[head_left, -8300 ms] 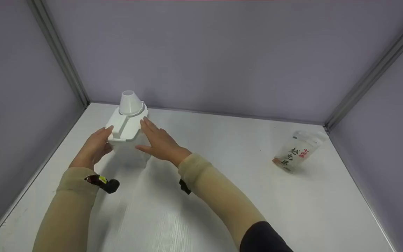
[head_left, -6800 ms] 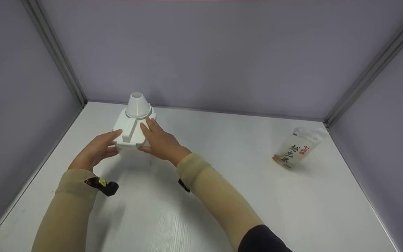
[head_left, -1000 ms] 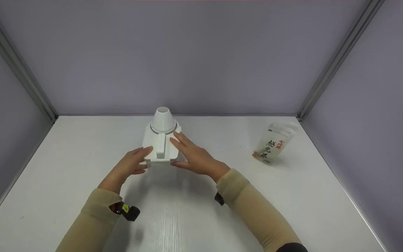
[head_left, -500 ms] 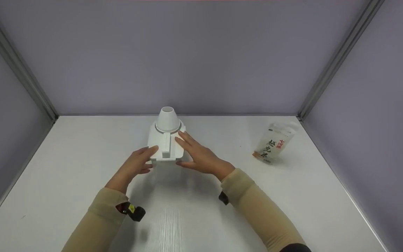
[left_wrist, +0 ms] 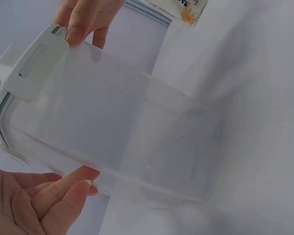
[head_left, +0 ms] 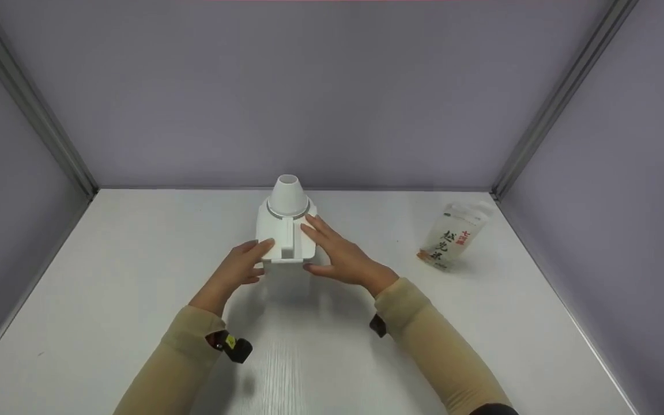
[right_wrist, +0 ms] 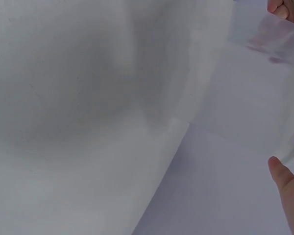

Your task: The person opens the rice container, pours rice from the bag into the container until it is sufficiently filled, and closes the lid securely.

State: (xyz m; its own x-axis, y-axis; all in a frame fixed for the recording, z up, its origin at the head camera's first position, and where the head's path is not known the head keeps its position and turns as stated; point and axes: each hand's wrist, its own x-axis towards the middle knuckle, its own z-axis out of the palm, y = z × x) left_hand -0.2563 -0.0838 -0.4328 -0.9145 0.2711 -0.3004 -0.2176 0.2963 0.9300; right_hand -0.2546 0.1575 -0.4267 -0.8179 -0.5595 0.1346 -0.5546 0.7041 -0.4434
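A clear storage container with a white lid stands upright near the back of the table, between both hands. On the lid are a raised bar and a white cone-shaped piece. My left hand grips the left side, thumb on the lid's top and the other fingers bent low against the wall. Holding the right side is my right hand, its fingers on the lid's edge and its thumb by the front corner. In the left wrist view, the see-through container body shows no visible contents.
A bag of rice with black and red characters lies on the right part of the white table. Grey-purple panels with metal corner posts enclose the table at the back and sides.
Both hands have carried or slid the container rightward, from the back left toward the middle; which of these cannot be told. The view has turned slightly. The rice bag stays put.
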